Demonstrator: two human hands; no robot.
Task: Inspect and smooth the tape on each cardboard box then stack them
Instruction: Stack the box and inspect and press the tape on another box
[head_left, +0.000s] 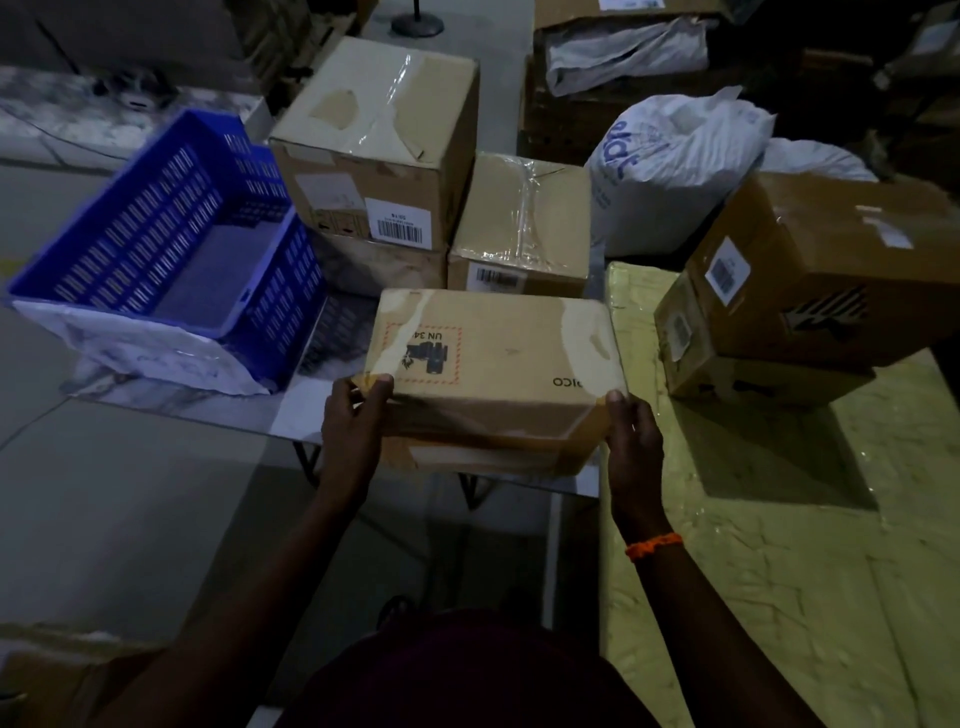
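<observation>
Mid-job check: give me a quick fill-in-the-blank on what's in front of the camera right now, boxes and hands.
1. The slatted plastic crate left of the held cardboard box is ____ in colour.
2. The orange wristband is on the ____ arm.
3. The left hand and right hand grip that box; its red-bordered UN label lies nearer the ____ hand.
4. On the yellow surface, the tilted box rests on ____ of a smaller box.

Missing words: blue; right; left; top.

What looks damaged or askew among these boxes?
The tall brown cardboard box at the back has a torn top patch and wrinkled, lifting clear tape. The upper brown box on the yellow surface sits skewed on the lower box.
</observation>
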